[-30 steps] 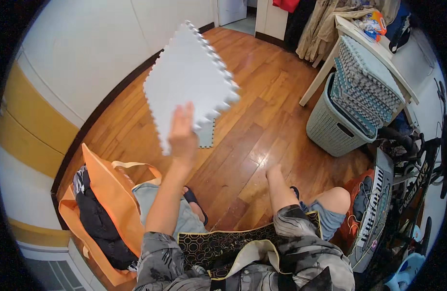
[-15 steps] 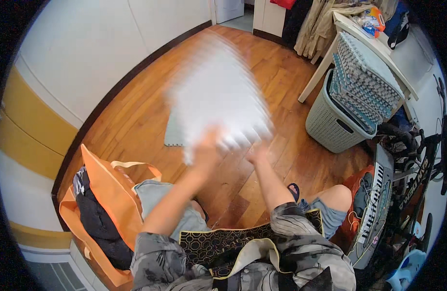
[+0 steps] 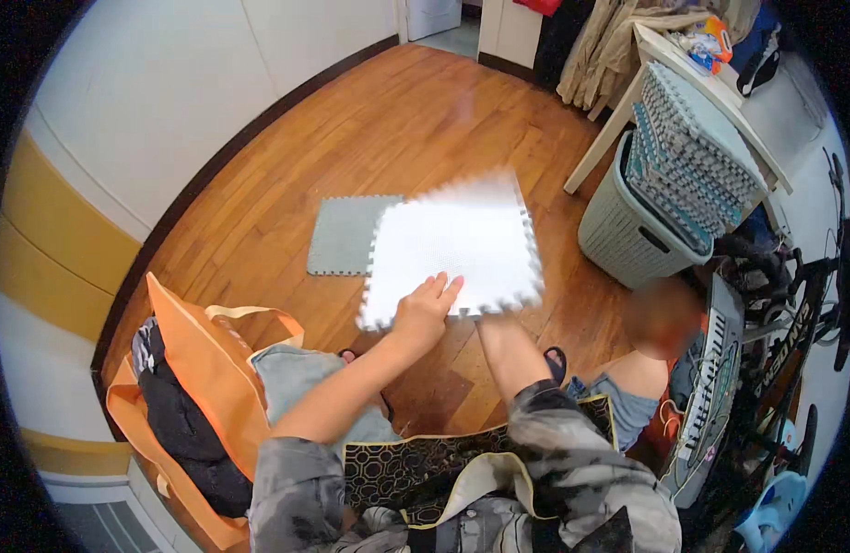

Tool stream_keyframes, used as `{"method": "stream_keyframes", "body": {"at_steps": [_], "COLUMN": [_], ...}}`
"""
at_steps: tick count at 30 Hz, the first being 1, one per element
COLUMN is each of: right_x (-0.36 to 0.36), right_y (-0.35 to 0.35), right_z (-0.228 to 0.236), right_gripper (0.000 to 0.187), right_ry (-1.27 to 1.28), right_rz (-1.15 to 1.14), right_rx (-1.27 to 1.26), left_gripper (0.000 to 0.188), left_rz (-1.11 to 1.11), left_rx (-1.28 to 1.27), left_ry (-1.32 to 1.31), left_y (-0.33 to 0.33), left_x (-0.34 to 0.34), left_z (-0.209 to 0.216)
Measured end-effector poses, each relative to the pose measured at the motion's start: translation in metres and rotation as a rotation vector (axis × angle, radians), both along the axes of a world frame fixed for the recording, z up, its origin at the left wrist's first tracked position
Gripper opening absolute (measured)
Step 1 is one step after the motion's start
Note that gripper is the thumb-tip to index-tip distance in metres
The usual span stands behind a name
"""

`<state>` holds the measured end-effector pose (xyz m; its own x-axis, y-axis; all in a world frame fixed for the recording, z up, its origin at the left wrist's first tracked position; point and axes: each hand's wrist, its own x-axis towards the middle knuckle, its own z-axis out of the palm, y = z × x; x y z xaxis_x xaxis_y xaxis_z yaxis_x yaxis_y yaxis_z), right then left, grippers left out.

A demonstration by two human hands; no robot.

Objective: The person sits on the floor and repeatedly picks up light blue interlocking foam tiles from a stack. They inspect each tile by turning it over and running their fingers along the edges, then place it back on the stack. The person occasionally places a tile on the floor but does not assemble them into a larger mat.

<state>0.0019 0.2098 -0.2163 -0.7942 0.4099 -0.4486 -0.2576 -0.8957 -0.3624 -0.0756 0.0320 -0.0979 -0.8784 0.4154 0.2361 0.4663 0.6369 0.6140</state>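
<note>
A white foam puzzle mat tile (image 3: 452,249) with toothed edges is in front of me, its far edge blurred by motion. My left hand (image 3: 423,315) lies over its near edge, fingers stretched flat on the white face. From the right, my right forearm (image 3: 508,355) reaches in under the tile. The tile hides my right hand, so its fingers do not show. A grey-green foam tile (image 3: 342,240) rests flat on the wooden floor, just left of the white one and partly covered by it in view.
At right, a grey-green basket (image 3: 627,244) holds a stack of foam tiles (image 3: 697,152) beside a white table (image 3: 618,129). A keyboard (image 3: 710,369) and bicycle (image 3: 803,323) stand nearer. An orange bag (image 3: 208,369) with dark clothing sits at left.
The white tile has come lower and nearer, turning more square to me. My left hand now lies flat on it, and my right hand has gone beneath it.
</note>
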Motion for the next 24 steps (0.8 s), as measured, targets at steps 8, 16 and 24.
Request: {"method": "stream_keyframes", "body": {"at_steps": [8, 16, 24], "right_x": [0.106, 0.027, 0.122], "right_y": [0.038, 0.029, 0.062], "right_z": [-0.041, 0.109, 0.156], "right_gripper": [0.05, 0.057, 0.067], "right_ry": [-0.562, 0.029, -0.48], "right_rz": [-0.282, 0.048, 0.065], "right_rx": [0.063, 0.096, 0.657], "left_gripper": [0.047, 0.04, 0.037], "left_rz": [-0.12, -0.55, -0.375], "left_rx": [0.504, 0.301, 0.823], "left_ry": [0.501, -0.009, -1.032], "left_y": [-0.023, -0.003, -0.04], "left_x": [-0.022, 0.047, -0.004], "left_z": [0.132, 0.074, 0.129]}}
